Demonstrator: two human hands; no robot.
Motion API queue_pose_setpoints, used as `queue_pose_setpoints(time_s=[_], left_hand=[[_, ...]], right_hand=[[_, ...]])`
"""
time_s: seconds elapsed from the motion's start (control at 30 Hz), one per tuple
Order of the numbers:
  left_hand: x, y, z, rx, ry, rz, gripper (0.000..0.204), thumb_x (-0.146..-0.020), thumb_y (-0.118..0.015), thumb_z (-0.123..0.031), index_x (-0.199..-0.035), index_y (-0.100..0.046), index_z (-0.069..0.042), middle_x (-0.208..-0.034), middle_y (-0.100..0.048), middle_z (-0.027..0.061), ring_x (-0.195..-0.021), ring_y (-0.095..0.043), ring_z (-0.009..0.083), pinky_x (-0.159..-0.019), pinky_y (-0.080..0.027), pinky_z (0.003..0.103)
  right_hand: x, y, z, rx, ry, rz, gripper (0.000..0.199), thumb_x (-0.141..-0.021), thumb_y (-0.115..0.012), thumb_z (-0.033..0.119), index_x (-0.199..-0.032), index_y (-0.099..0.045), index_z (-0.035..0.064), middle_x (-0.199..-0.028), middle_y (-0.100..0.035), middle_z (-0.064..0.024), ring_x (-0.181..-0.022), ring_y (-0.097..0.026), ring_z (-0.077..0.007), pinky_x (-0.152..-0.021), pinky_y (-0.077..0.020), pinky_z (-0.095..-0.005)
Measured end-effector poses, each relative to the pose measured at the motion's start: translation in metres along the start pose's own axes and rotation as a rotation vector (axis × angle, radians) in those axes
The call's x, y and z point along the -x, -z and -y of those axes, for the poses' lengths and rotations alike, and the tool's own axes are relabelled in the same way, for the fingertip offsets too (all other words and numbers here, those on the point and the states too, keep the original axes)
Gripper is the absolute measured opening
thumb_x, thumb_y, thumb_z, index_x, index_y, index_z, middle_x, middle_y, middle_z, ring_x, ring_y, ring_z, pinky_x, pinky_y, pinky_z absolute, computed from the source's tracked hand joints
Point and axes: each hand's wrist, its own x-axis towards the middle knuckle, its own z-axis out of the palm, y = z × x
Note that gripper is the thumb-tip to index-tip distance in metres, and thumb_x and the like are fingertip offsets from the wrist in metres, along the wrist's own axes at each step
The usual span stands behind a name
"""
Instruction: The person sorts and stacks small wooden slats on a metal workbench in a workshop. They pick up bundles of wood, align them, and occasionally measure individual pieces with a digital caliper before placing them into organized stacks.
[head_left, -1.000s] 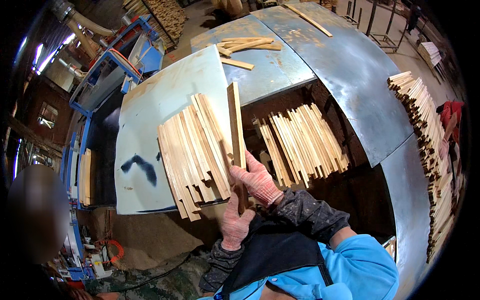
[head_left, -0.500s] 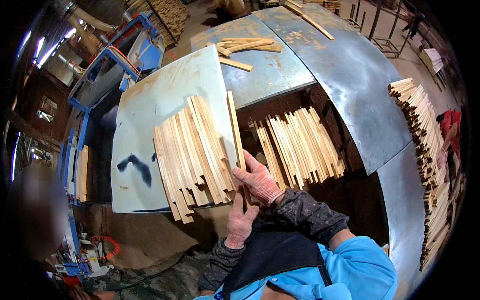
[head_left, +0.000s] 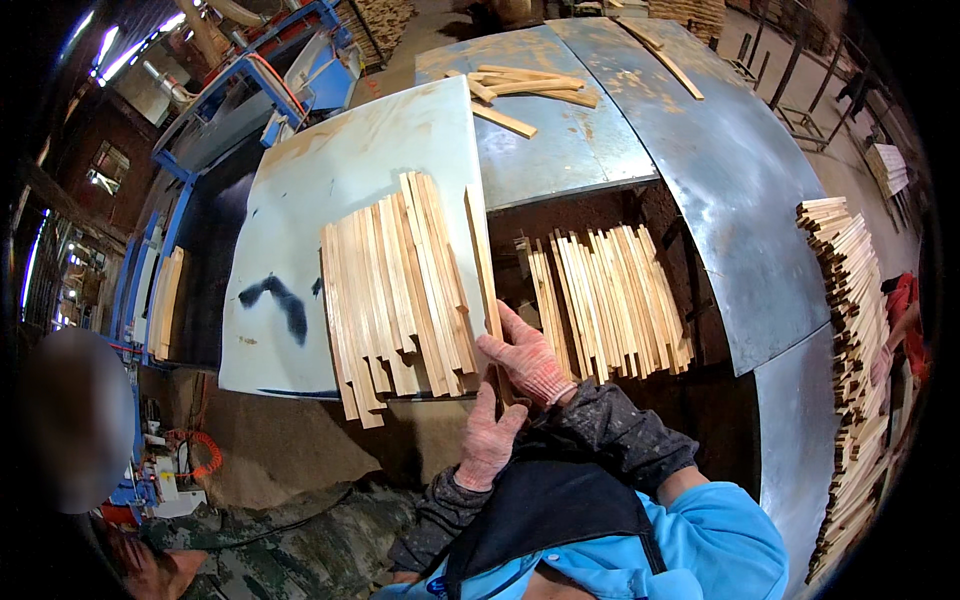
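A: What do the hands hold?

B: The right hand (head_left: 528,362) is closed around the near end of one slat (head_left: 483,268), which stands on edge and reaches away along the right side of the board (head_left: 340,190). The left hand (head_left: 488,440) sits just below it, fingers curled at the slat's near tip; whether it grips cannot be told.

A: And beside the slat?

B: A fan of slats (head_left: 395,290) lies flat on the board, just left of the held one, near ends overhanging the edge. Right of it, a second bundle (head_left: 610,300) rests in the dark gap below the metal tabletop (head_left: 740,190). A tall stack (head_left: 850,330) stands far right.
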Motion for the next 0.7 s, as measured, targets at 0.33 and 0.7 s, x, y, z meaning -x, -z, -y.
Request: queue_pose_setpoints(time_s=[0.33, 0.7], left_hand=[[0.001, -0.001, 0.001, -0.07, -0.015, -0.048, 0.078, -0.106, -0.066, -0.021, -0.169, -0.026, 0.002, -0.164, -0.046, 0.02, -0.15, -0.047, 0.0269, -0.124, -0.038, 0.037], [0.003, -0.004, 0.018, -0.04, -0.011, -0.099, 0.076, -0.104, -0.066, -0.017, -0.168, -0.029, 0.001, -0.153, -0.056, 0.0232, -0.137, -0.06, 0.031, -0.111, -0.051, 0.038]], right_hand=[[0.008, -0.001, 0.006, 0.022, -0.082, 0.017, 0.072, -0.104, -0.072, 0.015, -0.167, -0.037, 0.0034, -0.138, -0.067, -0.0166, -0.119, -0.065, -0.0202, -0.103, -0.0561, -0.0343], [0.013, 0.004, 0.002, 0.219, -0.11, 0.062, 0.076, -0.103, -0.073, 0.018, -0.167, -0.035, 0.0027, -0.139, -0.067, -0.0188, -0.119, -0.066, -0.0196, -0.1, -0.0575, -0.0343]])
